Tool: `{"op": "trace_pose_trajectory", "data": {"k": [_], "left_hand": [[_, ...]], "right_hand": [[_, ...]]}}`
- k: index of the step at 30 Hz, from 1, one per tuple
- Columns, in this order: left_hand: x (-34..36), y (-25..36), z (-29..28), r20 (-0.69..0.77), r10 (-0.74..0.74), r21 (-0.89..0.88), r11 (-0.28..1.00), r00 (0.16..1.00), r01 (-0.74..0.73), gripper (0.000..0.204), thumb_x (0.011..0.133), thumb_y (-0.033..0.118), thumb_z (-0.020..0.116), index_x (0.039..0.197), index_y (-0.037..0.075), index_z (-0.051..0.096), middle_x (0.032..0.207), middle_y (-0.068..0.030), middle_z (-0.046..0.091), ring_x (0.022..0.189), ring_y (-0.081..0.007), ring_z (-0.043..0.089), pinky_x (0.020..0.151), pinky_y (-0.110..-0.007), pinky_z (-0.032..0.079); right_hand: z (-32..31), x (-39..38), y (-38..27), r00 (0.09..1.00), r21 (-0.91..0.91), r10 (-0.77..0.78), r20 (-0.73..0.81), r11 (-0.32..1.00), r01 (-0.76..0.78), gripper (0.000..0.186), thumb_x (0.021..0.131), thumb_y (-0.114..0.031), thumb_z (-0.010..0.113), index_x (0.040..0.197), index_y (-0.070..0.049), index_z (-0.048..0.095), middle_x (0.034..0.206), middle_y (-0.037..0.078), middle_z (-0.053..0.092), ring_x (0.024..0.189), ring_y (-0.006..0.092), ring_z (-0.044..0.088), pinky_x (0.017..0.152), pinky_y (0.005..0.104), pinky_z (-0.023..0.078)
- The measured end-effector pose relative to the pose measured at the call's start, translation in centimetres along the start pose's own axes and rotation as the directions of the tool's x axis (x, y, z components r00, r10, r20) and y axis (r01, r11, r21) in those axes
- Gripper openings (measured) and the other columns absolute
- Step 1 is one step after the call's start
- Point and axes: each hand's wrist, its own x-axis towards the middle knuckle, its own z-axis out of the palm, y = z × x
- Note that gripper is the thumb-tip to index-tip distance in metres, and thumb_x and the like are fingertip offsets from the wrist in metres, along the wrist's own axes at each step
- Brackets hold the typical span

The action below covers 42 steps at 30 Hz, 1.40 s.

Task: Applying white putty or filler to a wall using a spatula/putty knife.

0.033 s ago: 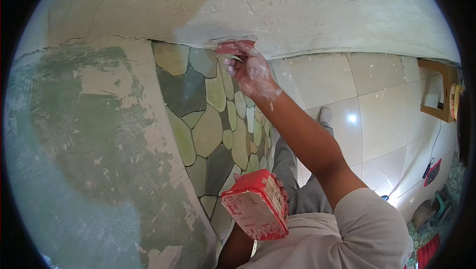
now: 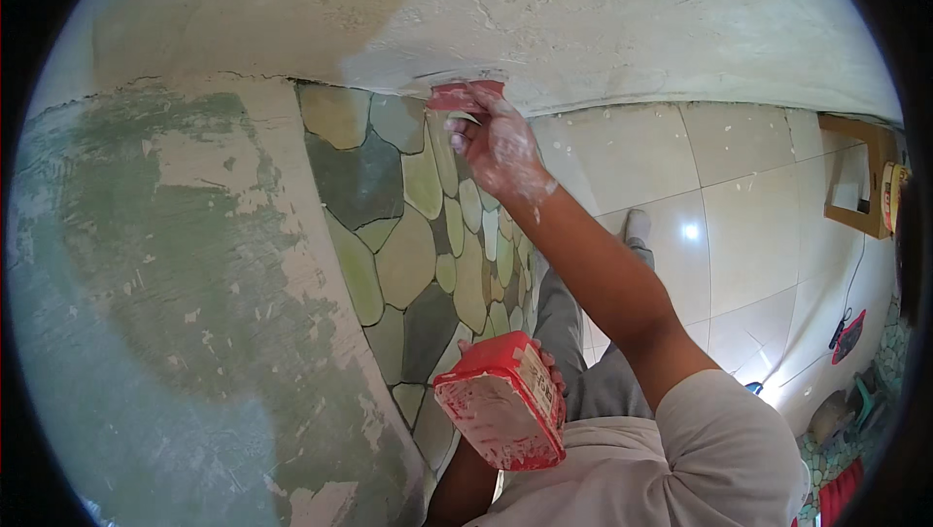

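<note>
My right hand (image 2: 501,150), smeared with white paste, pinches a flat red scraper (image 2: 465,96). The scraper's edge rests on the pale wall (image 2: 622,21), low down, just above the stone-patterned surface. White paste shows along that edge. Held in front of my body is a red plastic tub (image 2: 501,410), tilted, its inside coated with whitish paste and a printed label on its side. My left hand (image 2: 550,369) is wrapped round the tub from behind; only some fingertips show, and the rest is hidden by it.
A patchy green and white plastered surface (image 2: 194,264) fills the left side, beside the stone-patterned strip (image 2: 403,245). Pale floor tiles (image 2: 748,206) lie to the right, with a cardboard box (image 2: 844,177) at the wall and a red and black object (image 2: 848,336) nearby.
My right hand and the scraper have shifted slightly to the right along the wall. The tub and my left hand stay where they were.
</note>
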Motion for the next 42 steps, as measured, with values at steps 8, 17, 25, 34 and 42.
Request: {"op": "trace_pose_trajectory", "data": {"k": [8,17,25,34,42], "left_hand": [[1.1,-1.5,-2.7,0.074,-0.043,0.005,0.999,0.996,0.043,0.105,0.075,0.084,0.038,0.139,0.002,0.034,0.135,-0.024,0.044,0.126,-0.0444,0.041,0.102,-0.061,0.035],[1.9,-3.1,-2.6,0.177,-0.076,-0.067,0.994,0.981,0.089,0.107,0.074,0.085,0.038,0.143,0.004,0.03,0.142,-0.0217,0.038,0.131,-0.0429,0.035,0.106,-0.061,0.029],[0.8,-3.0,-2.8,0.104,-0.048,-0.044,0.998,0.993,0.053,0.104,0.076,0.083,0.038,0.142,0.003,0.031,0.139,-0.0227,0.041,0.129,-0.0433,0.038,0.105,-0.061,0.031],[0.9,-4.0,-1.2,0.066,-0.057,-0.039,0.998,0.996,0.059,0.102,0.077,0.081,0.038,0.14,0.002,0.034,0.136,-0.0235,0.044,0.126,-0.0442,0.04,0.103,-0.061,0.033],[0.4,-3.4,-1.8,-0.058,-0.031,0.032,0.999,0.998,0.033,0.098,0.078,0.081,0.037,0.135,0.001,0.039,0.128,-0.0228,0.049,0.119,-0.0427,0.047,0.096,-0.059,0.042]], "right_hand": [[-5.6,0.6,-0.4,0.991,-0.175,0.044,-0.13,0.982,-0.066,0.02,0.095,-0.02,0.045,0.102,-0.008,0.058,0.086,0.007,0.064,0.064,0.0169,0.059,0.053,0.0289,0.047],[-1.1,0.8,-5.0,1.0,-0.138,0.005,-0.002,0.99,-0.005,0.028,0.097,-0.022,0.04,0.101,-0.004,0.061,0.095,0.01,0.068,0.07,0.0157,0.061,0.061,0.0279,0.049],[-5.4,-2.4,-3.0,0.985,-0.098,0.051,-0.163,0.993,-0.067,0.022,0.096,-0.023,0.043,0.104,-0.008,0.057,0.089,0.008,0.066,0.063,0.0177,0.058,0.054,0.0311,0.047],[0.5,-0.4,-5.0,0.999,-0.172,0.049,0.023,0.984,-0.044,0.022,0.097,-0.021,0.042,0.102,-0.006,0.057,0.088,0.007,0.066,0.068,0.0173,0.059,0.059,0.0303,0.048],[-5.9,-4.3,-3.1,0.998,-0.15,-0.054,-0.023,0.987,0.05,0.017,0.096,-0.022,0.049,0.099,-0.008,0.058,0.084,0.005,0.066,0.066,0.0165,0.062,0.058,0.029,0.049]]}}
